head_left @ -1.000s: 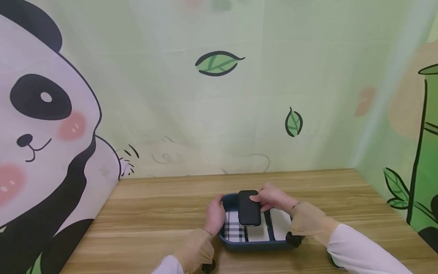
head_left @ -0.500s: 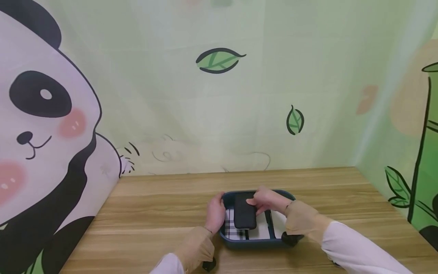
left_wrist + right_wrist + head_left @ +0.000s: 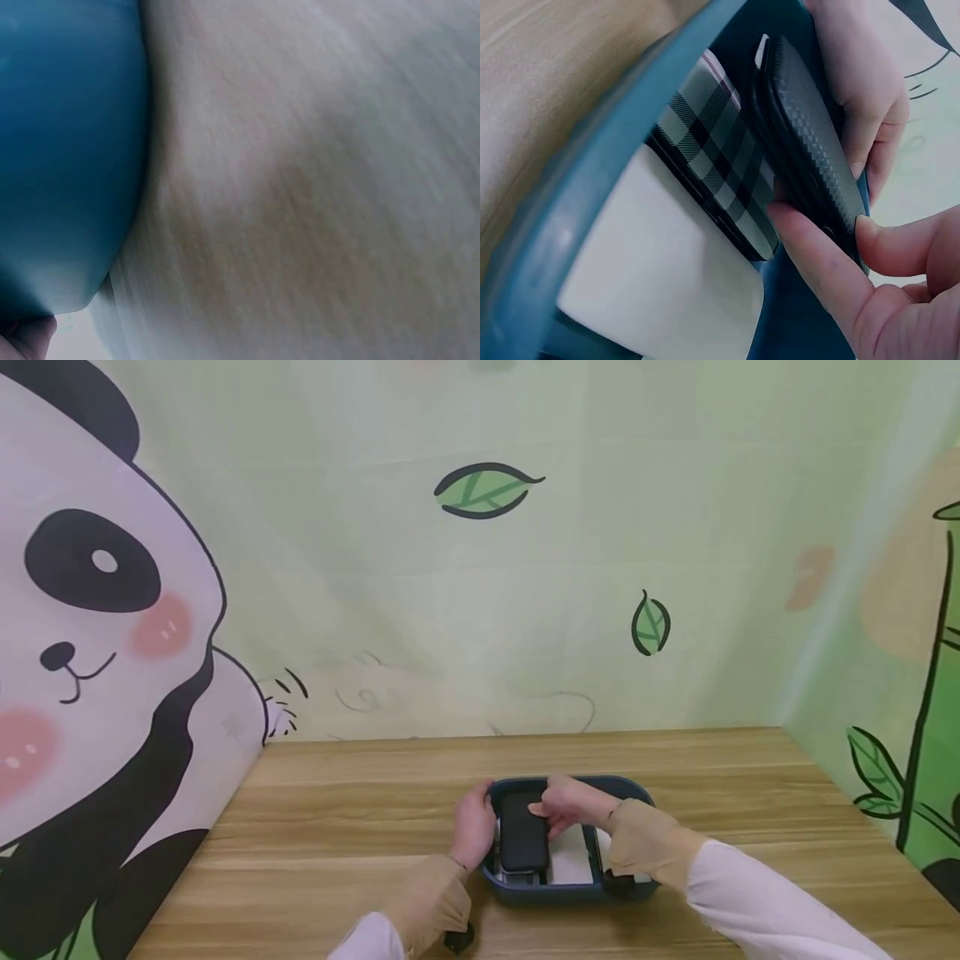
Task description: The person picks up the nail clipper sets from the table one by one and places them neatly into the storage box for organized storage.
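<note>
My right hand pinches a black, phone-shaped case with a woven texture between thumb and fingers. It holds the case tilted in the left end of a dark blue bin, beside the bin's left wall. In the right wrist view, a plaid flat case lies right next to the black case, and a white flat piece lies beyond the plaid one. My left hand grips the bin's left rim. The left wrist view shows the bin's outer wall and a fingertip under it.
The bin stands on a wood-grain table. Behind the table hangs a pale green cloth backdrop printed with leaves and a panda. My right sleeve crosses the table's front right.
My right hand has moved left and down with the black case, from above the bin's middle to its left end, now over the plaid case. My left hand stays on the rim.
</note>
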The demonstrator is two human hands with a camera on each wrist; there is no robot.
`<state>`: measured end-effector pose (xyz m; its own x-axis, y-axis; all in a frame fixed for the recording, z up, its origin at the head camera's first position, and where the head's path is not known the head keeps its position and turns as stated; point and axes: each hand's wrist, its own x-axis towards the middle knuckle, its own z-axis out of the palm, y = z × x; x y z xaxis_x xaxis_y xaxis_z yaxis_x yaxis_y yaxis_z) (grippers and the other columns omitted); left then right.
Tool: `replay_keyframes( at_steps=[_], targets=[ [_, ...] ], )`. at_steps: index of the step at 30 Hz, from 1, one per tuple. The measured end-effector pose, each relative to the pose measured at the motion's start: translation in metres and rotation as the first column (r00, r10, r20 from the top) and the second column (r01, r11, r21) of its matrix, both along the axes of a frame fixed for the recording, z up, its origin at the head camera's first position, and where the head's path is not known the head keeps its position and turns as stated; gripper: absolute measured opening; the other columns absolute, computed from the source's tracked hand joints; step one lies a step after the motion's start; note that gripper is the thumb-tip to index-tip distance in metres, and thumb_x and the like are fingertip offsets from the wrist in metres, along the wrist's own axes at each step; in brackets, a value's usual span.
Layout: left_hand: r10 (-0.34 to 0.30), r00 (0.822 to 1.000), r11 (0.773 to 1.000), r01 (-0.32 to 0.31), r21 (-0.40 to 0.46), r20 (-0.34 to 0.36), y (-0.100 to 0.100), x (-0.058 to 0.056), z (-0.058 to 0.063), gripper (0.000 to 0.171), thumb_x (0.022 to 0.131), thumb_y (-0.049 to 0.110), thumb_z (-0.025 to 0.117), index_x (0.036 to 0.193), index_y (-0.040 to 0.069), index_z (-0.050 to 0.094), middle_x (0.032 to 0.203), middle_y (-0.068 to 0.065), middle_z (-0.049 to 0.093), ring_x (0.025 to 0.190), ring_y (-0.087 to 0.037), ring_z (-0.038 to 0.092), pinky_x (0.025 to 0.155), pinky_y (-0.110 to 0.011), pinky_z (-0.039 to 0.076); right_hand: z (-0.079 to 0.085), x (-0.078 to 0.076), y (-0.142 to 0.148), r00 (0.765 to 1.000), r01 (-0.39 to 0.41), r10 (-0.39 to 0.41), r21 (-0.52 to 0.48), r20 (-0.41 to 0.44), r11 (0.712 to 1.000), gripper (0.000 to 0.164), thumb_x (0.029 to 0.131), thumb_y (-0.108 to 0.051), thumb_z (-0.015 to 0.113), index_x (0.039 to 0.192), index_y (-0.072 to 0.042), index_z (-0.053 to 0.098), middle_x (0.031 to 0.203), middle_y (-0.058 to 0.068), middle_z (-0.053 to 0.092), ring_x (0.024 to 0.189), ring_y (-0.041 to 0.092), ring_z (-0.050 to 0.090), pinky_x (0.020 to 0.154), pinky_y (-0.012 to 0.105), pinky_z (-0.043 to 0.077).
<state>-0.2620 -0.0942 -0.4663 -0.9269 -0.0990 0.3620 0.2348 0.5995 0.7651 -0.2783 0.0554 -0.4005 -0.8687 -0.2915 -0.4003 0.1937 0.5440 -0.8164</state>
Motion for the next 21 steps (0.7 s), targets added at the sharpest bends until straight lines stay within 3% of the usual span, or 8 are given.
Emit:
replay_keyframes(
  at_steps=[13,21],
  targets=[
    [-0.007,1.000,1.000,0.007,-0.005,0.001,-0.001,0.000,0.002,0.026,0.085,-0.011,0.045,0.107,-0.010,0.058,0.103,-0.023,0.059,0.096,-0.035,0.056,0.082,-0.045,0.043,-0.003,-0.002,-0.010,0.999,0.009,-0.010,0.019,0.036,1.000,0.046,0.087,0.001,0.056,0.119,0.021,0.030,0.082,0.020,0.055,0.065,0.027,0.061,0.060,0.036,0.052],
    [-0.001,1.000,1.000,0.001,-0.011,0.008,-0.001,0.000,0.001,0.026,0.085,-0.011,0.045,0.107,-0.009,0.059,0.103,-0.022,0.060,0.096,-0.034,0.056,0.081,-0.044,0.044,-0.005,0.000,-0.014,0.997,-0.016,0.014,0.026,0.070,1.000,0.043,0.087,0.002,0.054,0.118,0.020,0.030,0.083,0.021,0.053,0.064,0.028,0.061,0.060,0.036,0.052]
  ],
)
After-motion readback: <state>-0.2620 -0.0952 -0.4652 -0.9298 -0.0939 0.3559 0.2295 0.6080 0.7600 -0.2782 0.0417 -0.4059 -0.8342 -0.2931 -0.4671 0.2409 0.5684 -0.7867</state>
